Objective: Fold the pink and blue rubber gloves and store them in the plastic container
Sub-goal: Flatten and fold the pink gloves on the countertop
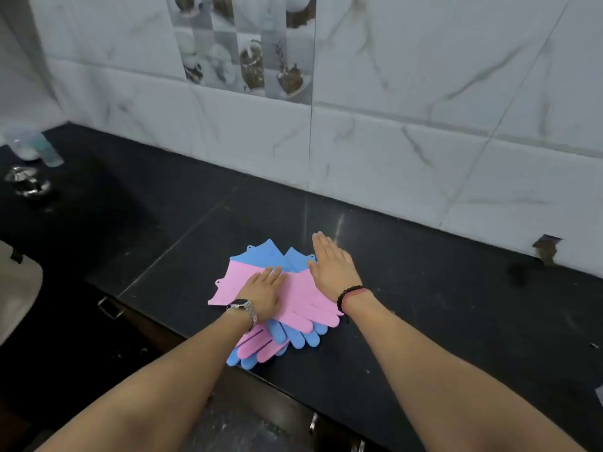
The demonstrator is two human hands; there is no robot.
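Observation:
Pink gloves and blue gloves lie stacked flat near the front edge of the black counter, cuffs pointing to the wall and fingers toward me. My left hand, with a wristwatch, presses flat on the pink glove in the middle of the stack. My right hand, with a bead bracelet, rests flat with fingers together on the stack's right edge. Blue fingertips stick out under the pink ones. No plastic container shows in this view.
A marble-tiled wall runs along the back of the counter. At the far left stand a clear plastic bottle and a shiny metal fitting. A white sink edge and a drawer handle sit lower left.

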